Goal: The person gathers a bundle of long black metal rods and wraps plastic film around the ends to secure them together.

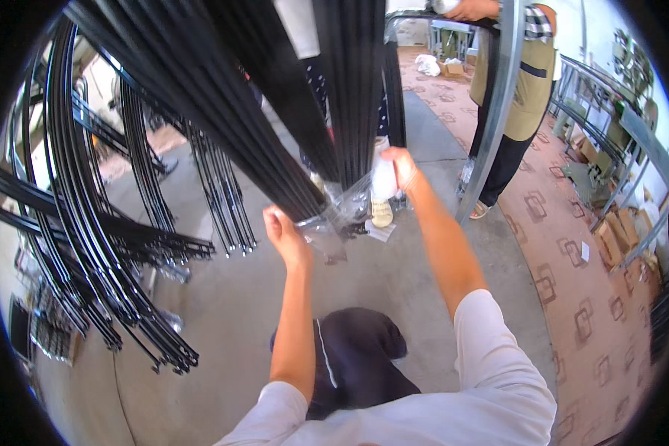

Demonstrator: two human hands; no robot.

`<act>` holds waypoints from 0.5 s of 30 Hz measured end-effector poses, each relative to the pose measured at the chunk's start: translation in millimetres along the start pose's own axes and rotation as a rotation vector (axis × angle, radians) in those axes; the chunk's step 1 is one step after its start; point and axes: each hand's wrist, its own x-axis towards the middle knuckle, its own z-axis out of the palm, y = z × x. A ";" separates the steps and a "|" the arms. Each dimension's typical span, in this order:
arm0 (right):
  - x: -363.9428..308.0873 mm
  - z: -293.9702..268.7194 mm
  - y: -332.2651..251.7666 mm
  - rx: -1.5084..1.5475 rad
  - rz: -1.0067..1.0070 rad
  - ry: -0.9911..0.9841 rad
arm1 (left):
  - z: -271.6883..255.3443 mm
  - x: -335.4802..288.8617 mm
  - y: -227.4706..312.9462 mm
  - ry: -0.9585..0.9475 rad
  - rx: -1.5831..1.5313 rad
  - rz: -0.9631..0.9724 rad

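Bundles of long black rods (245, 119) hang down in front of me, their lower ends close together. Clear plastic film (342, 212) stretches across those ends between my two hands. My left hand (281, 232) is closed at the left side of the bundle, with the film's edge at its fingers. On the right side, my right hand (404, 169) is wrapped round a whitish roll (383, 177), from which the film seems to run. The fingertips of both hands are partly hidden.
More curved black rods (82, 186) hang in racks at the left. A metal post (494, 111) rises at the right, with another person (524, 89) standing behind it. Cardboard boxes (618, 234) and metal frames line the right wall, beside patterned pink flooring (550, 275).
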 end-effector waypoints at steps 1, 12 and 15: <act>1.5 5.4 1.5 -0.064 0.008 0.018 | 0.7 0.4 4.0 -0.004 0.001 0.023; -20.3 10.8 -8.3 0.001 0.096 -0.068 | 5.1 -10.2 30.6 -0.076 -0.032 -0.029; -35.7 8.2 -10.7 0.013 0.060 -0.063 | -3.3 -9.0 35.1 -0.084 -0.119 -0.014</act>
